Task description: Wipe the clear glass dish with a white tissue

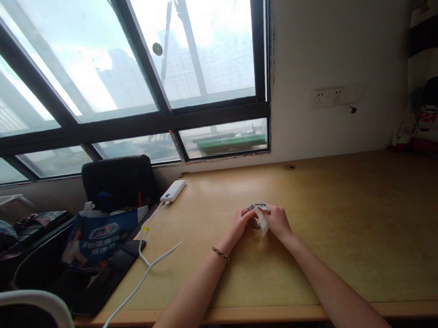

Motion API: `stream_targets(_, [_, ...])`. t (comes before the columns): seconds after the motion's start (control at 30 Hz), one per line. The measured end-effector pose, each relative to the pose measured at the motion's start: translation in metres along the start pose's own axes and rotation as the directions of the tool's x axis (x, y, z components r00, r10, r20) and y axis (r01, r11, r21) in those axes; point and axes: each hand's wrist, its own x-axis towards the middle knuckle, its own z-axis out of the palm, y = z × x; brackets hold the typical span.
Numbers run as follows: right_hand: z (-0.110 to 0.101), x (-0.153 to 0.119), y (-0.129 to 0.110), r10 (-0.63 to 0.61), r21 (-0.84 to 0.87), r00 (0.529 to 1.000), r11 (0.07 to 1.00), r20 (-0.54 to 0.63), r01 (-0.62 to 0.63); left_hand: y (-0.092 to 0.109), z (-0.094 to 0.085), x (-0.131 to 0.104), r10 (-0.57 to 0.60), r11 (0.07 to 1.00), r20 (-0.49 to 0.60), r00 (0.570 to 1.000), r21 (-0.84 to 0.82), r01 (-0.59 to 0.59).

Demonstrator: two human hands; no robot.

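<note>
1. Nearest, at the left edge of the worktop (334,236), a white cable (137,286) is trailing off the near edge, and a dark tablet (100,280) is lying flat beside it.
2. In the middle of the worktop, the left hand (241,223) and the right hand (277,222) are meeting, both curled closed around a small dark object with a white strip (261,219); what the object is I cannot tell, as the fingers are hiding most of it.
3. The white strip is drooping over the right hand's thumb side, so it is looking soft and light, likely tape or paper; pinching it by its free end seems the surest hold, with the dark part steadied in the other hand.
4. A braided bracelet (220,254) is sitting on the left wrist.
5. Farther left, a white power bank (172,190) is lying near the window, and a blue bag (102,234) is resting against a black chair (118,180).
6. On the far wall, wall sockets (328,97) are showing.
</note>
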Motion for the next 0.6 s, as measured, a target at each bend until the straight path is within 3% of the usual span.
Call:
stream_targets(0.07, [0.007,0.004,0.005,0.168,0.179,0.983,0.967,0.076,-0.179,0.002,0.003,-0.001,0.037,0.999,0.021,0.999,0.000,-0.037])
stream_targets(0.13, [0.012,0.007,0.010,0.319,0.377,0.922,0.844,0.219,-0.382,0.003,0.005,-0.002,0.079,0.997,0.048,0.996,-0.001,-0.079])
stream_targets(0.2, [0.016,0.009,0.012,0.369,0.517,0.864,0.694,0.342,-0.501,0.003,0.009,-0.002,0.110,0.994,0.066,0.992,-0.004,-0.110])
stream_targets(0.23, [0.016,0.009,0.012,0.377,0.538,0.857,0.668,0.351,-0.514,0.003,0.010,-0.001,0.123,0.992,0.073,0.990,-0.009,-0.123])
stream_targets(0.27, [0.014,0.009,0.012,0.383,0.519,0.866,0.693,0.321,-0.500,0.002,0.012,-0.001,0.136,0.991,0.078,0.988,-0.016,-0.135])
stream_targets(0.33, [0.008,0.008,0.011,0.363,0.372,0.915,0.836,0.174,-0.403,0.001,0.014,0.000,0.156,0.988,0.076,0.985,-0.020,-0.155])
stream_targets(0.43, [-0.005,0.004,0.007,0.176,0.010,0.984,0.984,-0.037,-0.175,-0.002,0.015,0.002,0.162,0.985,-0.013,0.987,0.060,-0.161])
stream_targets(0.53, [-0.016,0.000,0.003,-0.006,-0.272,0.998,0.962,-0.061,-0.011,-0.003,0.013,0.002,0.166,0.976,-0.099,0.981,0.160,-0.148])
stream_targets(0.6, [-0.019,-0.001,0.002,-0.069,-0.321,0.997,0.946,-0.043,0.051,-0.003,0.012,0.002,0.170,0.974,-0.106,0.980,0.171,-0.151])
